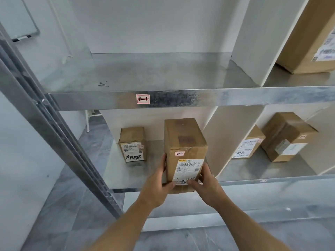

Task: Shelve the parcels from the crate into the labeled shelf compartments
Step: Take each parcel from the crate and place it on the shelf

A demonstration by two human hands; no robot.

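Observation:
A tall cardboard parcel [184, 142] marked "2-1" stands at the front edge of the second shelf [130, 174], in its left compartment. My left hand [159, 182] grips its left side, thumb on the front face. Holding the lower right corner is my right hand [204, 185], fingers on the white shipping label. A smaller parcel [133, 144] with a "2-1" sticker sits deeper in the same compartment, to the left.
The top shelf [145, 73] carries a "1-1" tag [143, 98] on its front lip. White dividers [223, 138] split the shelves. Two parcels [282, 136] lie in the compartment to the right, a large box [308, 37] at the upper right. A metal upright [59, 131] runs along the left.

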